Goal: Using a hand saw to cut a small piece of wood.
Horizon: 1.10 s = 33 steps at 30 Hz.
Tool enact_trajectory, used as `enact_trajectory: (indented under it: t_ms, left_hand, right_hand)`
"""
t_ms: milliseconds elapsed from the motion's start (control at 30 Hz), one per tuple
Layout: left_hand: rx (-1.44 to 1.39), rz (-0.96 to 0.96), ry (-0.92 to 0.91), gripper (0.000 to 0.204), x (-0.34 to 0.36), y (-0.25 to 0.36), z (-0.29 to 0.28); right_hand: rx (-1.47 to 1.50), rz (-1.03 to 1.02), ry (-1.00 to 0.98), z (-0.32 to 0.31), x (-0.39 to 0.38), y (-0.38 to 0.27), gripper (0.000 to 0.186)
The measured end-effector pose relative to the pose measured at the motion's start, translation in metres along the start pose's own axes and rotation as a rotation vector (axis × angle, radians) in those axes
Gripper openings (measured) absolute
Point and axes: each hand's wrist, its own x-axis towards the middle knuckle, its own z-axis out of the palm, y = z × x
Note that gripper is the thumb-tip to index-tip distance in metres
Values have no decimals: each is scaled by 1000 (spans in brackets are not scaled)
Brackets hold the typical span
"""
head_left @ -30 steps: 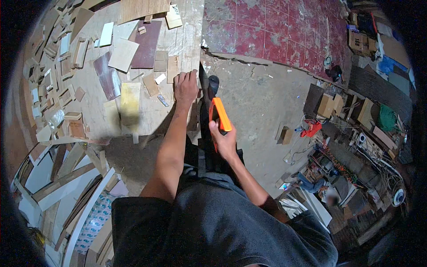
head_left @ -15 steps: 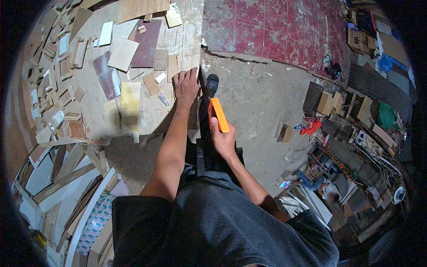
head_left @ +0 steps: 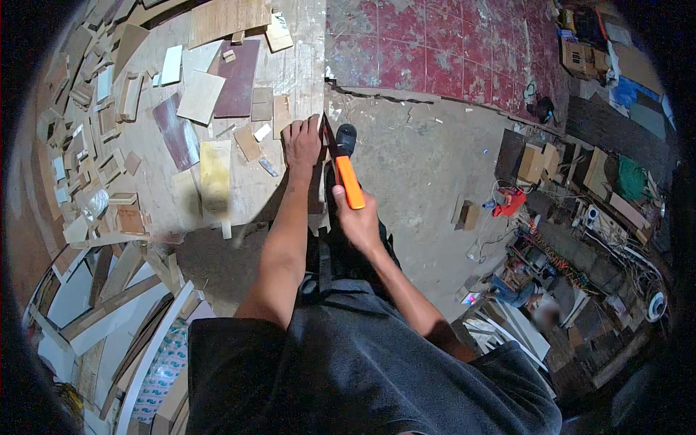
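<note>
My right hand (head_left: 357, 217) grips an orange-handled handsaw (head_left: 350, 181), whose dark blade runs forward along the right edge of the pale plywood worktop (head_left: 290, 65). Just left of the blade, my left hand (head_left: 301, 145) rests on that edge, fingers extended and slightly bent over the wood. Small offcuts lie beside it, among them a tan piece (head_left: 247, 143), a white block (head_left: 262, 133) and a yellow-stained board (head_left: 215, 179). A dark shoe (head_left: 346, 136) shows below, right of the blade.
Cracked concrete floor (head_left: 428, 167) meets red tiles (head_left: 449, 43) at the right. Wood scraps (head_left: 109, 304) are piled lower left. Boxes (head_left: 536, 163), cables, a red object (head_left: 510, 203) and boards clutter the right side, where another person (head_left: 511, 290) is low down among them.
My right hand and the saw have moved forward and left along the worktop edge. My left hand stays at nearly the same place on the wood.
</note>
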Motion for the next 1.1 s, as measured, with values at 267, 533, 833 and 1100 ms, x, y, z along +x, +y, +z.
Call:
enact_trajectory:
  t_ms: [267, 533, 833, 1100]
  left_hand:
    - [41, 7, -25, 44, -4, -15, 7]
    - [71, -26, 25, 37, -7, -2, 4]
    - [-29, 17, -77, 42, -5, 8, -20]
    - [-34, 2, -49, 41, -3, 11, -15]
  right_hand:
    - [-17, -83, -72, 12, 6, 6, 39]
    - [1, -56, -12, 2, 3, 19, 42]
    - [-22, -6, 14, -16, 0, 32, 47]
    - [63, 88, 22, -34, 26, 12, 46]
